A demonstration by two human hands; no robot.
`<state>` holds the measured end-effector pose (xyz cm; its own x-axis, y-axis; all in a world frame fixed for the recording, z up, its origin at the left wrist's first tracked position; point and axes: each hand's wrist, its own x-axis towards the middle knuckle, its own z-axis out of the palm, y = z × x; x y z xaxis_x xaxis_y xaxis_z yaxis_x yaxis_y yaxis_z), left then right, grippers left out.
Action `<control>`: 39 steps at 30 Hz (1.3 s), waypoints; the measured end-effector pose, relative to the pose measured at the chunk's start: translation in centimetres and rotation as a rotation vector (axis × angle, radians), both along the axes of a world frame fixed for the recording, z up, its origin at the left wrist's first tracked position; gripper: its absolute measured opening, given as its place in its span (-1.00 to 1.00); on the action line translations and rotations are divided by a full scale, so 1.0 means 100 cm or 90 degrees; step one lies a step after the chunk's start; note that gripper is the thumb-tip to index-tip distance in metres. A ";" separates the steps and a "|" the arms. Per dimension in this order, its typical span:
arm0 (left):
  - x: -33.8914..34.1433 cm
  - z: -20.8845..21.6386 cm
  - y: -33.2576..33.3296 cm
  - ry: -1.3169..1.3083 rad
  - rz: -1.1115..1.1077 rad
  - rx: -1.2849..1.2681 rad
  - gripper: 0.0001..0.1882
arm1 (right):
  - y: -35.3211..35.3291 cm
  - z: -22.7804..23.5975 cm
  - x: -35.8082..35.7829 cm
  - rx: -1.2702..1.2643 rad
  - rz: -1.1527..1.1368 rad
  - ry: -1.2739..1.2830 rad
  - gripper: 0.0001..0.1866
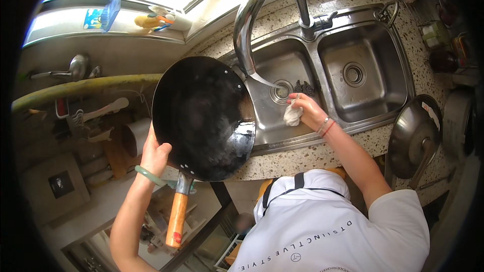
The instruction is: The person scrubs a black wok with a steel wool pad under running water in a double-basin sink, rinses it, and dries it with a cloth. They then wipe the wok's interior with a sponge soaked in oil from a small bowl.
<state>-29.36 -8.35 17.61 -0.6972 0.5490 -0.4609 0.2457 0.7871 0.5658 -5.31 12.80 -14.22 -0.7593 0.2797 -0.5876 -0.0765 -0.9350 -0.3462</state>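
A large black wok (201,116) is held tilted beside the left sink basin, its inside facing me. My left hand (154,152) grips its lower left rim, thumb over the edge. Its wooden handle (176,216) points down toward me, free of either hand. Over the left basin (272,133), my right hand (308,110) pinches a crumpled white cloth (293,115). A stream of water (264,80) runs from the curved chrome faucet (244,30) toward the drain. Near my right fingertips, a dark scouring pad (303,88) lies in the basin.
The right basin (368,106) adjoins the left one. On the speckled counter (373,143) at right rests a round metal lid or pan (414,131). A yellowish pipe (91,86) crosses the left side, with a ladle (75,68) beyond it. Small items stand on the windowsill (121,40).
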 end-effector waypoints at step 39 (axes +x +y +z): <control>0.101 -0.030 -0.163 -0.537 0.569 0.601 -0.58 | -0.043 0.126 0.050 0.469 0.107 -0.048 -0.86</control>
<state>-19.30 -24.63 14.59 -0.6701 0.4179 -0.6135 -0.7285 -0.2119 0.6514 -0.33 8.49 -1.62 -0.7916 0.5039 -0.3456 0.0947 -0.4576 -0.8841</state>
